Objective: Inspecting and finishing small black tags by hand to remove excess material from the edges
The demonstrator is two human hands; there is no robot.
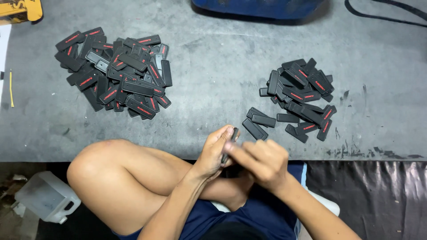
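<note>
Head view: left hand (pixel 213 149) and right hand (pixel 260 160) clamp one flat black rubber tag (pixel 229 144) at counter's (pixel 213 66) near edge.
Risk: tag could slip onto lap, pinched only by its edges.

black tag (pixel 228 144) mostly hidden between hands, blue object (pixel 258 6) cut off at top

A grey mat (pixel 213 66) covers the floor. Top edge, a blue tub (pixel 258 6), and a black cable (pixel 382 15) curls at top right. Yellow tool (pixel 20 9) in the far-left corner, clear plastic jug (pixel 46 197) lying bottom left.
</note>
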